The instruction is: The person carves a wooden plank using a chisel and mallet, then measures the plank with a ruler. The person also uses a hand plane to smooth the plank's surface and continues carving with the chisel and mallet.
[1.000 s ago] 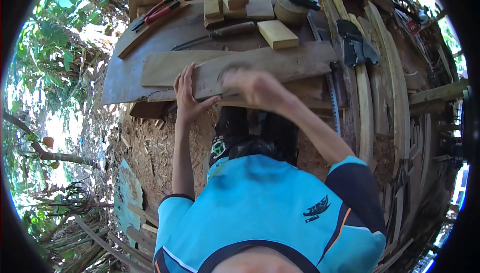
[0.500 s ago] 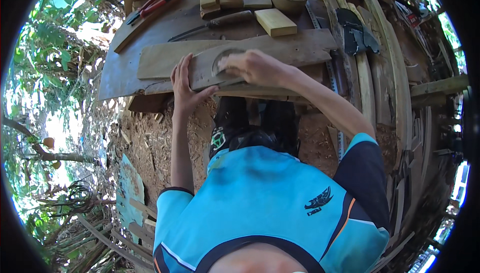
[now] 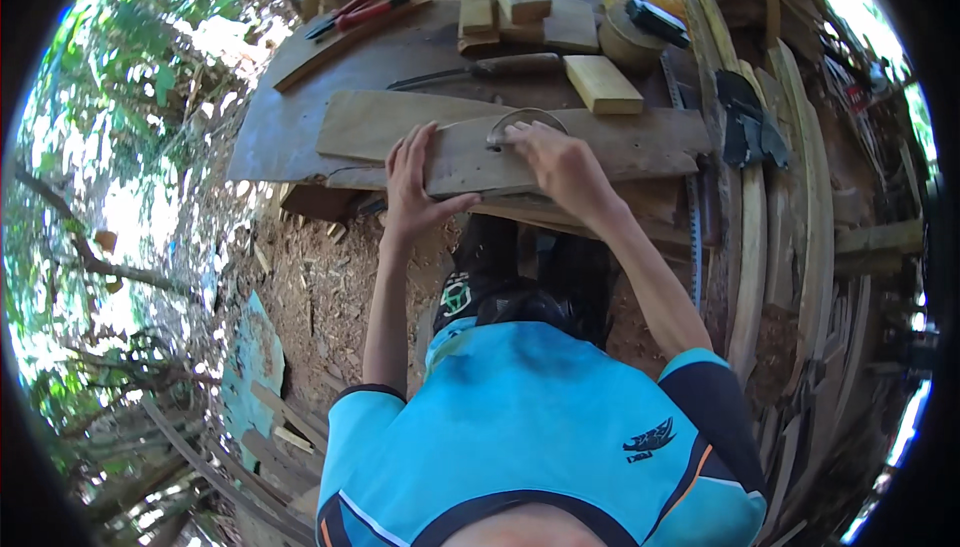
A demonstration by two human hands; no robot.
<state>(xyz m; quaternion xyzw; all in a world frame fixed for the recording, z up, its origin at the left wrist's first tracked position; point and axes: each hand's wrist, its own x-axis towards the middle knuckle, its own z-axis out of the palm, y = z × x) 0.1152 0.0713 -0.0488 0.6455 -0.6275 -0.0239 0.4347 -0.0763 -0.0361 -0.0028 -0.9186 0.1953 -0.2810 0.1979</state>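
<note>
My left hand (image 3: 410,182) lies on the left end of a worn wooden board (image 3: 640,139), fingers stretched over its top and thumb spread along the near edge. On the same board, the fingers of my right hand (image 3: 562,162) are closed on a thin round piece with a curved rim (image 3: 494,137). That piece rests on the board's face; its exact kind is unclear, and my fingers cover part of it. Another flat board (image 3: 365,125) lies behind, to the left of my left hand.
A curved blade with a wooden handle (image 3: 515,64) lies behind the boards. Wooden blocks (image 3: 603,85) stand farther back. Red-handled pliers (image 3: 370,15) rest at the far left. A ruler strip (image 3: 694,232), a dark torn piece (image 3: 745,117) and long timbers (image 3: 755,247) are at the right.
My right hand, blurred before, has shifted slightly rightward along the board with the round piece. My left hand stays at the board's left end. The whole view has also shifted.
</note>
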